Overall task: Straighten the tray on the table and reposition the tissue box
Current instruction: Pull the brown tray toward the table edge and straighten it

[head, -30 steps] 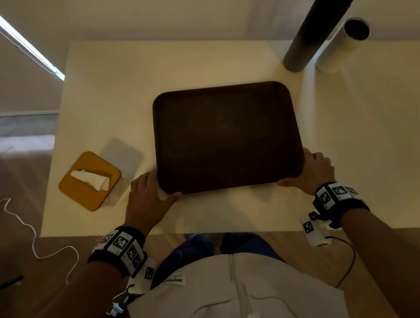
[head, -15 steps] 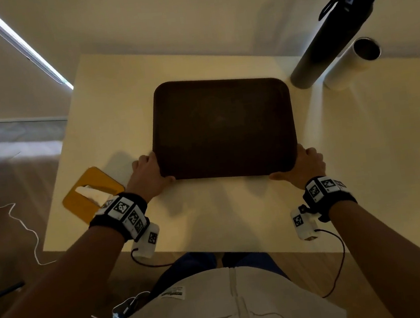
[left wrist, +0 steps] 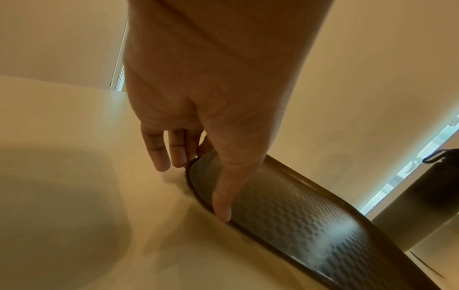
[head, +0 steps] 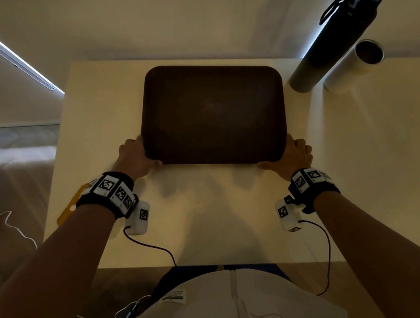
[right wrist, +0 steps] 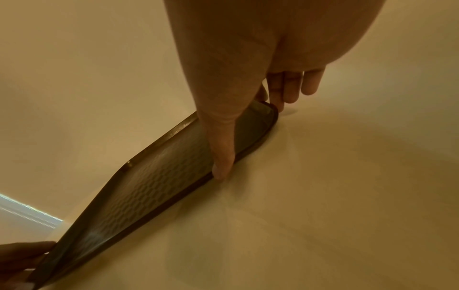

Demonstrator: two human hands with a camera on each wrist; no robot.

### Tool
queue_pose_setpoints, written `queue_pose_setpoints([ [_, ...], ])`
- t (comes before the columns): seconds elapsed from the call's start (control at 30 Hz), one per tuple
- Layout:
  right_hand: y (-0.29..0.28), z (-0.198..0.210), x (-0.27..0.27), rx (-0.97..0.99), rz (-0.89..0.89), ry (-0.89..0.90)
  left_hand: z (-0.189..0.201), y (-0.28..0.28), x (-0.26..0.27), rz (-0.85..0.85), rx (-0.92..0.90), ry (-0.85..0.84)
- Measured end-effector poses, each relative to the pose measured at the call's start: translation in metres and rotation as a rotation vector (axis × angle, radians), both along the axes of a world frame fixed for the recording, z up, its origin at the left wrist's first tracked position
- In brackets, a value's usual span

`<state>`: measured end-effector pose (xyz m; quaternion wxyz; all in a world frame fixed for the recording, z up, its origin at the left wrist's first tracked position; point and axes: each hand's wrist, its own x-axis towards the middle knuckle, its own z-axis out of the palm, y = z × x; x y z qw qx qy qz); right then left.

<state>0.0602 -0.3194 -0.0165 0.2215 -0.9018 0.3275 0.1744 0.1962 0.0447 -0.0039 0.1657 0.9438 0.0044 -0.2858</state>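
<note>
A dark brown tray (head: 212, 113), empty, lies flat on the pale table (head: 210, 212), nearly square to its edges. My left hand (head: 136, 159) grips the tray's near left corner. Its thumb (left wrist: 222, 198) lies along the near rim and its fingers (left wrist: 159, 155) reach down the left side. My right hand (head: 292, 152) grips the near right corner the same way, thumb (right wrist: 222, 157) on the near rim. The yellow tissue box (head: 68, 213) sits at the table's left edge, mostly hidden behind my left wrist.
A tall black bottle (head: 335, 41) and a pale tumbler (head: 351, 65) stand just right of the tray's far right corner. A wall runs behind the table. A white cable (head: 12, 225) lies on the floor to the left.
Both hands have slid the tray away from the near edge toward the back of the table. My left wrist now covers most of the tissue box.
</note>
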Motion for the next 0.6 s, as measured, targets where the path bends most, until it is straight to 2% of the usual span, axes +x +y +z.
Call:
queue_pose_setpoints([
  [0.6,0.0009,0.0034,0.0006,0.012,0.004,0.005,0.0079,-0.0004,-0.0059,0.012,-0.010,-0.007],
])
